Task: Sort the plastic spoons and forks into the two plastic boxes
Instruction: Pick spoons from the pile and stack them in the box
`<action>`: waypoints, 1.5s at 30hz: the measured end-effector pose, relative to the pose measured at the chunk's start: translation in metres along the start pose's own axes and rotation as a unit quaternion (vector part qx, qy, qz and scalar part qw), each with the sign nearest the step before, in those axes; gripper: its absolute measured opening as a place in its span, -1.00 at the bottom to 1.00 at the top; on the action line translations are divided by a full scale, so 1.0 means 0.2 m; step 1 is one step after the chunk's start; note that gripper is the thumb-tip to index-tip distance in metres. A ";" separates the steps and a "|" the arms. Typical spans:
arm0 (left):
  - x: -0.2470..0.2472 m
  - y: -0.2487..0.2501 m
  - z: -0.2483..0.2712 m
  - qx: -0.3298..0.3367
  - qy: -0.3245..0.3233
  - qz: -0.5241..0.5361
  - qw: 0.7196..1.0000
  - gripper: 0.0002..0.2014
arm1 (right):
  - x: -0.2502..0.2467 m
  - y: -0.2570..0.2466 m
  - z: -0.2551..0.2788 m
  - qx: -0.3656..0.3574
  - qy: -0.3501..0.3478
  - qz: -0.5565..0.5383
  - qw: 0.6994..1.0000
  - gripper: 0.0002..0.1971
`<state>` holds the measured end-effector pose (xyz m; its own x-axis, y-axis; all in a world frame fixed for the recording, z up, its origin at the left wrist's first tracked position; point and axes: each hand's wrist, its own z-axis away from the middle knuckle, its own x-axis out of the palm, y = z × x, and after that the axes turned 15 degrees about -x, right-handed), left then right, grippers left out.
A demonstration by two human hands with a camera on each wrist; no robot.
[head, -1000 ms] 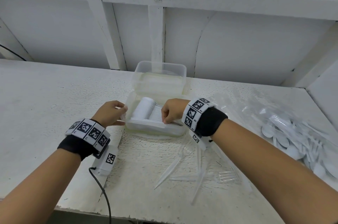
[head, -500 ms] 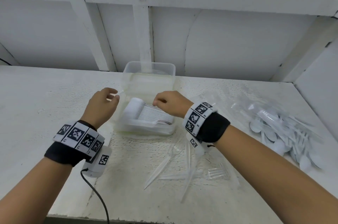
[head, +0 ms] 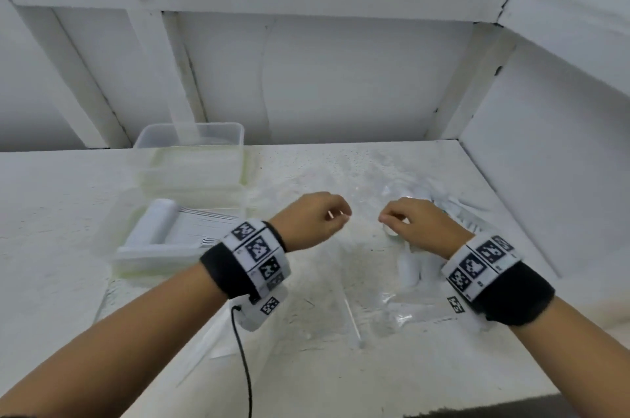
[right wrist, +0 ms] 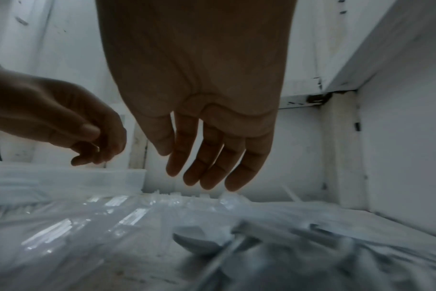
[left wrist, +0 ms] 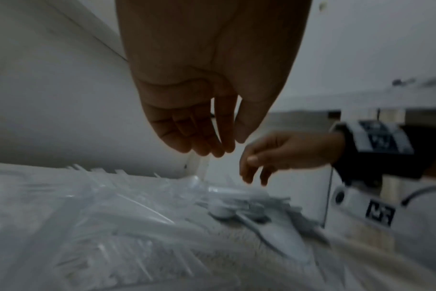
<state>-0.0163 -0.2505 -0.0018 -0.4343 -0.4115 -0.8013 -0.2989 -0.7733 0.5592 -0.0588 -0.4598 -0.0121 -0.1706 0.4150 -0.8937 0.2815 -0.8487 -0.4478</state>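
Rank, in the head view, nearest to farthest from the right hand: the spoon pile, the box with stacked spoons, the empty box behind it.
From the right hand:
1. Spoon pile, directly under it.
2. Box with stacked spoons, far left, front.
3. Empty box, left, by the wall.

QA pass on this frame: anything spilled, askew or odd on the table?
Yes: loose clear forks lie scattered at odd angles on the table near its front edge, outside the plastic box and the bag.
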 end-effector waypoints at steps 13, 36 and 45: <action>0.39 0.26 -0.42 0.077 -0.047 -0.395 0.914 -0.72 | -0.01 0.23 0.16 0.053 0.068 -0.040 0.995 -0.78; -0.07 -0.04 -0.13 -0.083 0.036 0.518 0.851 -0.78 | 0.12 0.13 0.04 -0.088 -0.164 0.179 0.966 -0.60; -0.08 -0.07 -0.12 -0.139 0.136 0.530 0.825 -0.78 | 0.17 0.08 0.00 -0.118 -0.185 0.214 0.952 -0.67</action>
<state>0.0165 -0.2446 -0.0017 -0.1078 -0.9919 0.0675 0.3499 0.0257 0.9364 -0.0598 -0.4605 -0.0492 -0.3015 -0.1342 -0.9440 0.5966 -0.7988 -0.0770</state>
